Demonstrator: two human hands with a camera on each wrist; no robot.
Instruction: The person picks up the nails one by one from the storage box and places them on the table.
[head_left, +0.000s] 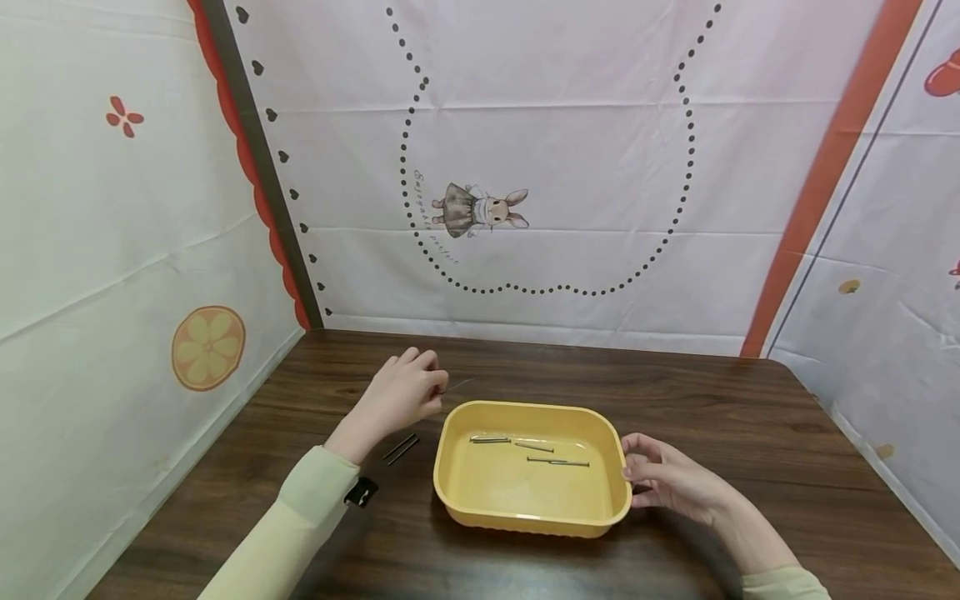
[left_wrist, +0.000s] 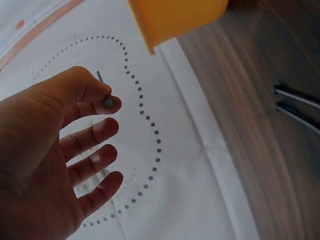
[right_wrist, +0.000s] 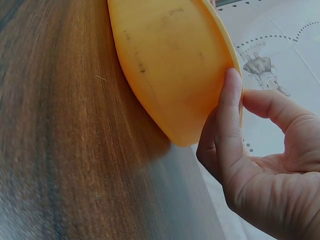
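- Rectangular yellow plastic tray occupies the middle of the dark wood-grain table; its raised rim blocks a low sideways pass.
- Right hand sits against the tray's right rim, closing that side.
- Left hand, pinching a thin metal nail, hovers just beyond the tray's far-left corner.
- Two dark metal nails lie on the table just left of the tray, under the left wrist.
- Three metal nails lie inside the tray's far half; near half of its floor is bare.
- White printed fabric walls enclose the table at left, back and right.
- Bare table runs behind the tray and at far right.

Left wrist view cuts off most of the yellow tray
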